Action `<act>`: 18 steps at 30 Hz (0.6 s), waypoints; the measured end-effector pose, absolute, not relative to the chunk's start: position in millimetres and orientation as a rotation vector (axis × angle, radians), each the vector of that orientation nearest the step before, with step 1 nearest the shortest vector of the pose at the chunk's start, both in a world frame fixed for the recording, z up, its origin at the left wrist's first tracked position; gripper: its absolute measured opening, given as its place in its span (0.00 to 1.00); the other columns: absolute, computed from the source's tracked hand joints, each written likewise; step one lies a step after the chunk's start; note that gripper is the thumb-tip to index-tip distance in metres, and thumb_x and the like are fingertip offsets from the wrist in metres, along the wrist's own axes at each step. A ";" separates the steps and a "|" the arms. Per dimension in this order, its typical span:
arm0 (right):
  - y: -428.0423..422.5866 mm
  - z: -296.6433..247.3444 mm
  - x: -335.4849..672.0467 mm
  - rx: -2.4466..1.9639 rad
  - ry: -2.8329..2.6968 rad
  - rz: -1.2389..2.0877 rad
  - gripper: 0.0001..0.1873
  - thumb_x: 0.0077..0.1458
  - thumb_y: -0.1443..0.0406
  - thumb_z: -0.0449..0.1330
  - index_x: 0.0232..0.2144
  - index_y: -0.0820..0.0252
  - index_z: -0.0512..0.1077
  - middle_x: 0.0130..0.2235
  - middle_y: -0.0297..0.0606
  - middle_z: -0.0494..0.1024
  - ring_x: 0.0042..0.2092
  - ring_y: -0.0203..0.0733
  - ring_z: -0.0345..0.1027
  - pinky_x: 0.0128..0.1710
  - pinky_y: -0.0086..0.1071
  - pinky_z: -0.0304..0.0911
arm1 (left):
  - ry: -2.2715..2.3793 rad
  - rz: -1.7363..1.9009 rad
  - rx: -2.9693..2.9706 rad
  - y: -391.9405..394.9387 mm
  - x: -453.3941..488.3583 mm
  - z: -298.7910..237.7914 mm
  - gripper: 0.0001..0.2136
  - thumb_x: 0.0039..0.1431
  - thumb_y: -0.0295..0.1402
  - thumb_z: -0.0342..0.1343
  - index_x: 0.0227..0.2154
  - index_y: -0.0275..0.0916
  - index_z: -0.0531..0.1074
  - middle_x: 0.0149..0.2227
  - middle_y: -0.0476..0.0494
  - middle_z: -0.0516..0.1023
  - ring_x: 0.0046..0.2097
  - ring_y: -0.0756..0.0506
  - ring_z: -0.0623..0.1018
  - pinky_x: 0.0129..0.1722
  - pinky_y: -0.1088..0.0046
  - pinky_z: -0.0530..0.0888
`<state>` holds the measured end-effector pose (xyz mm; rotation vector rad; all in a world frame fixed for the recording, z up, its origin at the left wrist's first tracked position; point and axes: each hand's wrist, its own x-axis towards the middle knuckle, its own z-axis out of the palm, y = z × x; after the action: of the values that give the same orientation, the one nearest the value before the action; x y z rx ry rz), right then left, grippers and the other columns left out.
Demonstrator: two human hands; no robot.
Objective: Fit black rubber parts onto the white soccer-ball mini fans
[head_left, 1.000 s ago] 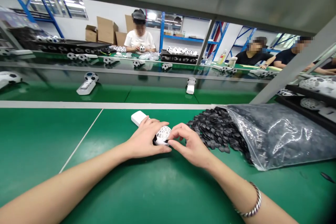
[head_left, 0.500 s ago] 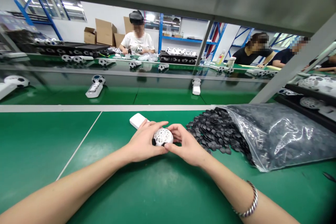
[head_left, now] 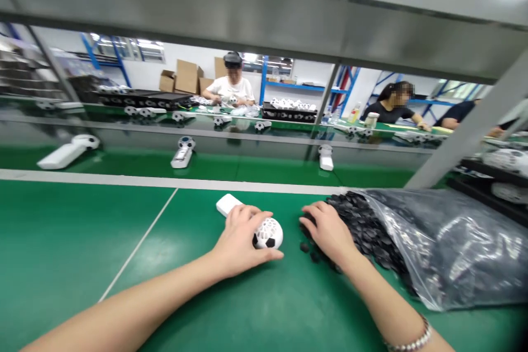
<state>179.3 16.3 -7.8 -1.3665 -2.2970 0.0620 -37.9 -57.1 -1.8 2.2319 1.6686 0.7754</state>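
My left hand holds a white lattice ball shaped like a football, with a black patch showing on its near side. The hand's heel rests near a white plastic handle, which lies on the green bench mat and is partly hidden by my fingers. My right hand rests on the edge of a heap of black hexagonal patches, its fingers curled. Whether it has a patch between them is hidden. Several loose patches lie just beside it.
A clear plastic bag of black patches spills open at the right. Black trays with white lattice balls stand beyond it. Ball-topped handles stand along the bench ahead, under a grey shelf beam. Co-workers sit across the bench.
My right hand has left the ball and moved right onto the black patches. The ball now stays in my left hand alone, turned to show a black patch. The view has tilted.
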 end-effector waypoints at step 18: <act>29.1 -20.4 193.0 -1.584 -2.549 -0.095 0.11 0.56 0.66 0.48 0.35 0.58 0.70 0.37 0.40 0.73 0.38 0.44 0.68 0.35 0.35 0.60 | 1.199 0.875 2.108 -56.6 -43.2 -5.0 0.28 0.35 0.29 0.62 0.45 0.42 0.65 0.47 0.43 0.67 0.52 0.42 0.63 0.51 0.66 0.63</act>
<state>193.0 29.1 -20.4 -1.5838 -2.5489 -0.0951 -43.2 -56.6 -5.0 2.1075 1.1987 0.8750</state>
